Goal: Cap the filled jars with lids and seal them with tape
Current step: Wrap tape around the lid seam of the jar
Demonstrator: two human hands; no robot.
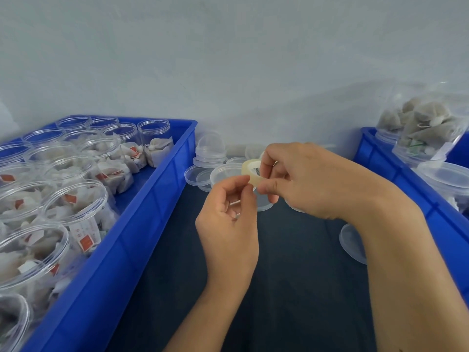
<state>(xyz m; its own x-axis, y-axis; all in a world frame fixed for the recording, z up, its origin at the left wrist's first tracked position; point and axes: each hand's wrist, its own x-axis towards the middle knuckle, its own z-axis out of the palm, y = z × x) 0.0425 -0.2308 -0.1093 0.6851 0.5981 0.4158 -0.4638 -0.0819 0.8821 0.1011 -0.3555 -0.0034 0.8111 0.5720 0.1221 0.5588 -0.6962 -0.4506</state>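
Dark surface [291, 262] runs as an open lane between two blue crates: left crate [142, 224] along the left edge, right crate [396, 174] at far right. Both hands are held above mid-lane. Right hand [302, 179]: grip closed around tape roll [252, 171]. Left hand [228, 214]: thumb and forefinger pinch at the roll's near edge. Loose clear lids [218, 174] crowd the far end of the lane; one lid [352, 242] lies near the right crate. Left crate holds open filled jars [76, 207], more than ten, exact count unclear. Right crate: capped jars [426, 128], partly cut off.
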